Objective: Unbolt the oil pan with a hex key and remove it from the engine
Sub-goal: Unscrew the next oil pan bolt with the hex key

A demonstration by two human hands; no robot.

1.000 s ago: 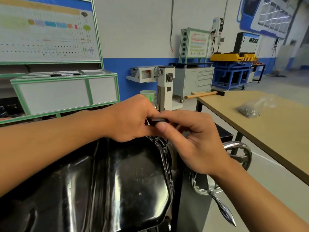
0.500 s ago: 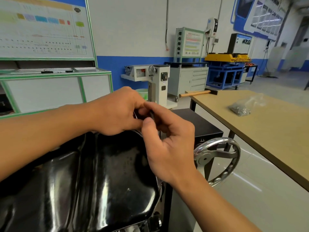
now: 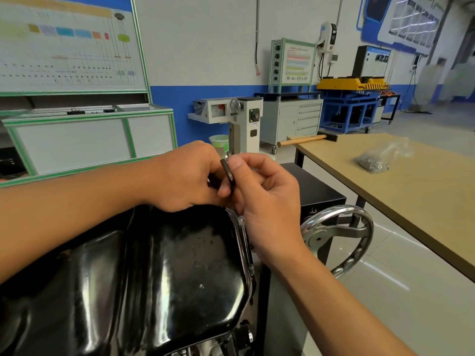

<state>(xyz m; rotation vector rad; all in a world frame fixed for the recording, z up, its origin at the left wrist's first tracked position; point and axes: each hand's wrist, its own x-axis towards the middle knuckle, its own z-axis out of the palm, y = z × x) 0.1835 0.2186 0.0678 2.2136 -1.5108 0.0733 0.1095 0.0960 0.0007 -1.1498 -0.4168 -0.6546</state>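
No legible text anywhere. White wall chart in a green frame [image 3: 69, 42]: coloured blocks and rows of print, all blurred. Small green-framed panel with coloured stripes [image 3: 298, 60] above the grey drawer cabinet [image 3: 293, 116]: lines of print, unreadable. Blue-bordered wall posters [image 3: 408, 19], top right: smeared. Black box with a lit display [image 3: 372, 60]: nothing resolves. Grey machine column [image 3: 253, 140]: small white label, too small to read. Black metal box [image 3: 316, 191]: pale emblem on its front, no letters made out.
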